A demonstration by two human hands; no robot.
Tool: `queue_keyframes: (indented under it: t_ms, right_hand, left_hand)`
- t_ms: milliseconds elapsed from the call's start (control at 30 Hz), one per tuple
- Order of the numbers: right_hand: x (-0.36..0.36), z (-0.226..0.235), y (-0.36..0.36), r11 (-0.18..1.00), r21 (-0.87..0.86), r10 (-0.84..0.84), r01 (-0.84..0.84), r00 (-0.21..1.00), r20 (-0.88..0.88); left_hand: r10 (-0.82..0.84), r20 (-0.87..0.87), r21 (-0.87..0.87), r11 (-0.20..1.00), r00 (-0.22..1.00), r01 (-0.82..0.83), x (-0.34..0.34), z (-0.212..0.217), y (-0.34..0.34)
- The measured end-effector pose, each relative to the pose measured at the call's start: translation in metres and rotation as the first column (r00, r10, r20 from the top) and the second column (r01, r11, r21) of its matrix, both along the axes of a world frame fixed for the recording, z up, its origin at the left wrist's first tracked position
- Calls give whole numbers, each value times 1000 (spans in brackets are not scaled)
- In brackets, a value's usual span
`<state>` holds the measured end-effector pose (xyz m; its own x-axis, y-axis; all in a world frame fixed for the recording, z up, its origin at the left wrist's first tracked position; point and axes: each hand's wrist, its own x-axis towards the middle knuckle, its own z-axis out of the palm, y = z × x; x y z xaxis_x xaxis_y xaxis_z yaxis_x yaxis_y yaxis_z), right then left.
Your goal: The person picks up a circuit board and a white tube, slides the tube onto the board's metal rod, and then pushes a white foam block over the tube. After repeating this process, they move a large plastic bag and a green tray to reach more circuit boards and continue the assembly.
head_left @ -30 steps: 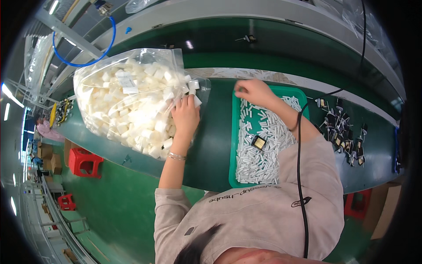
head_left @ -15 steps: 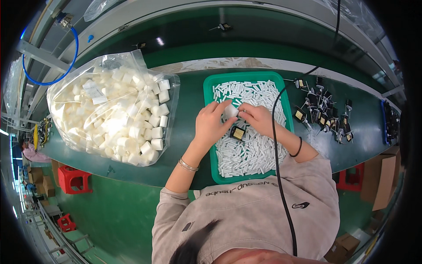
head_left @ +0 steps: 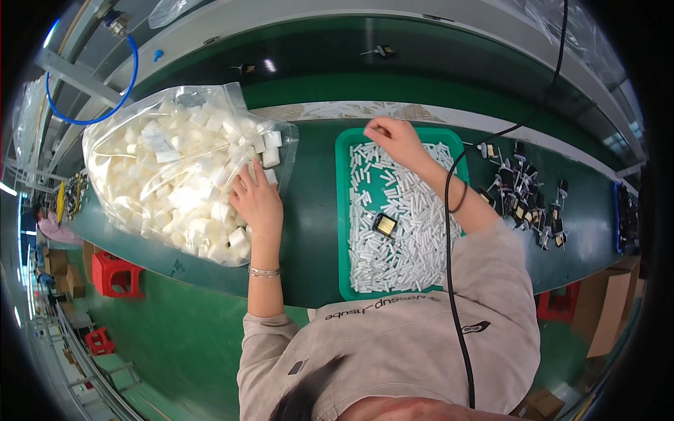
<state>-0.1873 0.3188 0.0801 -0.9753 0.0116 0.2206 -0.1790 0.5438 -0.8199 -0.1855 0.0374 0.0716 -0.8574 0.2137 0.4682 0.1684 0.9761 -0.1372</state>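
My left hand (head_left: pixel 258 203) rests at the mouth of a clear plastic bag (head_left: pixel 286 165) filled with white foam-like cylinders (head_left: pixel 203 226). Its fingers are spread over the pieces, and none is visibly gripped. My right hand (head_left: pixel 397 142) is over the far edge of a green tray (head_left: pixel 343 210). The fingers there are curled together, and whatever they may hold is hidden. Many small white sticks (head_left: pixel 382 270) fill the tray, with a bare green patch near its middle. Among them sits a small black part with a yellow face (head_left: pixel 385 224).
Right of the tray lies a pile of black parts with metal stems (head_left: pixel 523 189). A black cable (head_left: pixel 450 245) hangs across the tray's right side. Beyond the table runs a dark belt (head_left: pixel 316 59) with a few parts on it. Red stools (head_left: pixel 116 274) stand below.
My hands have parted from over the tray, where they held a white foam piece. The left moved to the bag, the right toward the tray's far edge. That piece is no longer visible between them.
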Motion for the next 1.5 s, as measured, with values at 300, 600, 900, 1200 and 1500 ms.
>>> queue_keyframes:
  t_ms: [300, 600, 900, 1200, 1500]
  right_hand:
    - [-115, -38, -116, 915, 402, 148, -19, 945, -292]
    - [-117, 24, -139, 969, 176, 155, -176, 980, 127]
    - [-62, 165, -147, 816, -316, 469, -483, 874, -126]
    - [-3, 261, -167, 547, -460, 433, -699, 707, -559]
    - [14, 286, -193, 330, -593, 438, -734, 676, -593]
  left_hand:
    - [-94, 30, -119, 988, 995, 97, 92, -22, -43]
    - [33, -247, 251, 967, 968, 32, 103, -1, -107]
    - [-6, -694, 621, 502, 720, 602, 81, 166, -149]
    - [-404, -663, 209, 708, 630, 674, 85, 283, -105]
    - [-254, -644, 45, 929, 722, 368, 78, 299, -88]
